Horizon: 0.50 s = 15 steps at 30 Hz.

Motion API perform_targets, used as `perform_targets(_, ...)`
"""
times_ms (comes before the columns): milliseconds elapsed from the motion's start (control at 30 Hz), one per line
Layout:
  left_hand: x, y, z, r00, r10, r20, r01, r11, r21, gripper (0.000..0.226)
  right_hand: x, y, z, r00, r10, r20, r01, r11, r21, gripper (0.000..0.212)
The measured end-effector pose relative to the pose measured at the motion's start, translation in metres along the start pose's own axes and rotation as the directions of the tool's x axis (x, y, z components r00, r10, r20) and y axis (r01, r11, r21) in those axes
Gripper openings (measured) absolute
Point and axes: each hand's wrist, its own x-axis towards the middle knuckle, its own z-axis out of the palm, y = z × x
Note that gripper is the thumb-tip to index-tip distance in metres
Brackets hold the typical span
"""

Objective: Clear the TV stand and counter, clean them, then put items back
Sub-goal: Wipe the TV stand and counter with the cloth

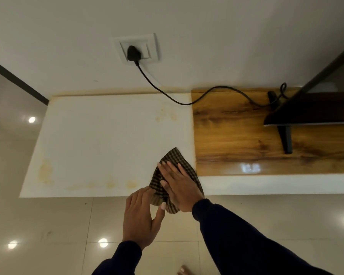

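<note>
A brown checked cloth lies at the front edge of the white counter, partly hanging over it. My right hand presses flat on the cloth with straight fingers. My left hand is just below the counter edge and pinches the cloth's hanging corner between thumb and fingers. To the right is the glossy wooden TV stand top, which bears the TV on a black leg.
A black plug sits in a wall socket, and its cable runs across the counter's back to the TV. Yellowish stains mark the counter's front left and back. Below is glossy tiled floor. A dark strip runs along the wall at left.
</note>
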Motion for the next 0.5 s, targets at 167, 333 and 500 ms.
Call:
perform_targets(167, 0.024, -0.03, -0.013, 0.995, -0.007, 0.099, 0.0, 0.997, 0.075, 0.042, 0.038, -0.007, -0.005, 0.954, 0.287, -0.09, -0.283, 0.957, 0.059, 0.067)
perform_targets(333, 0.082, -0.051, -0.002, 0.977, -0.155, 0.148, 0.117, 0.964, 0.241, 0.032, 0.088, 0.015, -0.022, 0.921, 0.368, -0.131, -0.364, 0.93, 0.049, 0.066)
perform_targets(500, 0.155, -0.055, 0.006, 0.895, -0.389, 0.22, 0.335, 0.91, 0.245, 0.046, 0.099, 0.023, -0.022, 0.919, 0.361, -0.16, -0.363, 0.932, 0.014, 0.066)
